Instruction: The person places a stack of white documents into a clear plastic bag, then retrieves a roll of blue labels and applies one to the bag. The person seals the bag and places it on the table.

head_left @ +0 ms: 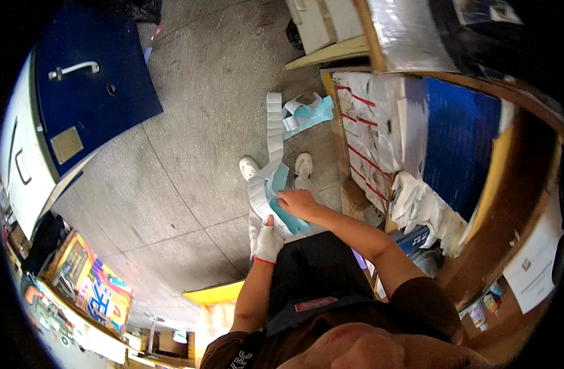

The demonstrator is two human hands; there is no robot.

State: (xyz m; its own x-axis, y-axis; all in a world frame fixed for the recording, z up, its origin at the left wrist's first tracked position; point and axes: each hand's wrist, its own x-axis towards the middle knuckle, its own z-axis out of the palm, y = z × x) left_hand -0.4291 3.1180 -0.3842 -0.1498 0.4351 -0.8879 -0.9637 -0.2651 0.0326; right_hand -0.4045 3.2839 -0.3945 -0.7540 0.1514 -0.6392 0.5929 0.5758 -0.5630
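A long strip of white labels with light blue backing [260,195] hangs in loops in front of my body. My left hand [269,242], in a white glove with a red cuff and bare fingertips, grips the strip's lower end with the thumb pointing up. On the blue side, my bare right hand [299,203] has its fingers curled at the strip's edge; part of its grip is hidden. The strip runs down past my shoes to the floor, where more of it lies in a loose, curled heap [301,112].
A blue cabinet door with a silver handle [79,69] stands at the left. On the right are wrapped white stacks with red bands [363,126], a blue panel [463,141] and crumpled white plastic [420,206]. A colourful printed box [97,286] sits lower left. Grey floor [189,123] lies between.
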